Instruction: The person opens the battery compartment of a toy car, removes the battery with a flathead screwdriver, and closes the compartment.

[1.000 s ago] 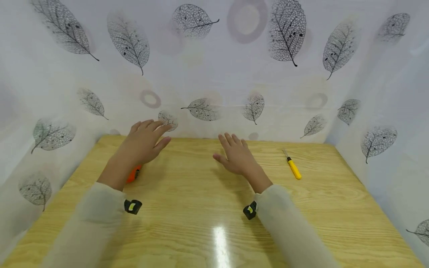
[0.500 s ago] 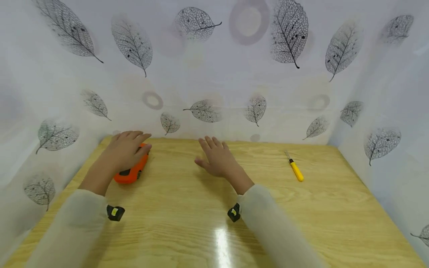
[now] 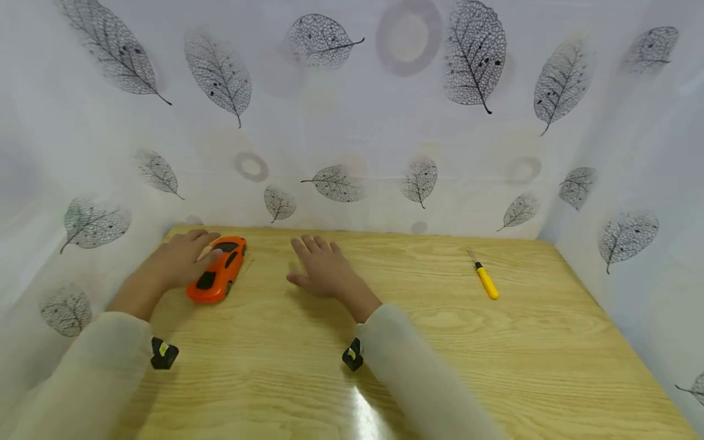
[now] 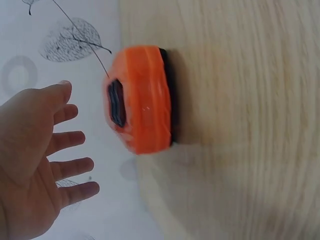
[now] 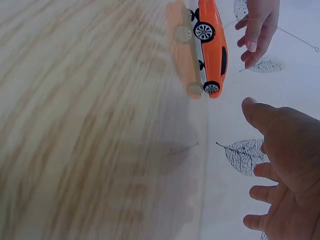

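Note:
An orange toy car (image 3: 233,266) with black windows stands on the wooden table, at the far left in the head view. My left hand (image 3: 178,260) hovers over its left side with fingers spread, and the thumb overlaps the car's roof from above. In the left wrist view a gap shows between the left hand (image 4: 30,160) and the car's orange end (image 4: 147,100). Right of the car, my right hand (image 3: 324,272) is held above the table, fingers extended, holding nothing. A thin wire rises from the car, as both wrist views show.
A yellow-handled screwdriver (image 3: 486,282) lies on the right part of the table (image 3: 522,342). White cloth (image 3: 357,122) printed with leaves hangs behind the table and along both sides. Each wrist wears a small black camera.
Both hands have moved left and come lower. The left hand has passed over the toy car to its left side, leaving more of the car uncovered. The screwdriver stays put.

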Available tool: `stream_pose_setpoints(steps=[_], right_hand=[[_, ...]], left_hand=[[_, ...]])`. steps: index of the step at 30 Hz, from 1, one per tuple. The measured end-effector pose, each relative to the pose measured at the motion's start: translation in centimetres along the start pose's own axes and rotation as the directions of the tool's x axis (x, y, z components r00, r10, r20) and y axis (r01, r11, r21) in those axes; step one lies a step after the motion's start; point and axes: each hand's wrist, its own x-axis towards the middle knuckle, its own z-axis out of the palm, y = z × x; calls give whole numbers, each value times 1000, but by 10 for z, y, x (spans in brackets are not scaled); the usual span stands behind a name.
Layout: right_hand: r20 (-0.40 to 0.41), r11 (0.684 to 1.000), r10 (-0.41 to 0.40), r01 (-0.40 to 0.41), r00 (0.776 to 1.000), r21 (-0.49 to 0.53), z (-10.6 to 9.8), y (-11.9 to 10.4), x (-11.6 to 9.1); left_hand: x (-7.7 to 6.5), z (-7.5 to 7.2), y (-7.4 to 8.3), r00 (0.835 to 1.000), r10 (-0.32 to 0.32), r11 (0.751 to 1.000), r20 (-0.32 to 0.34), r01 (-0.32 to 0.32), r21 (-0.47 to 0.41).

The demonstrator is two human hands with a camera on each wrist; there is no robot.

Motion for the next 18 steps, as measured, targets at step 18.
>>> stream_pose_setpoints(steps=[18], right_hand=[[85, 998, -59, 57, 995, 29, 18, -56, 32]], left_hand=[[-8, 28, -35, 1000, 27, 941, -1, -25, -336]])
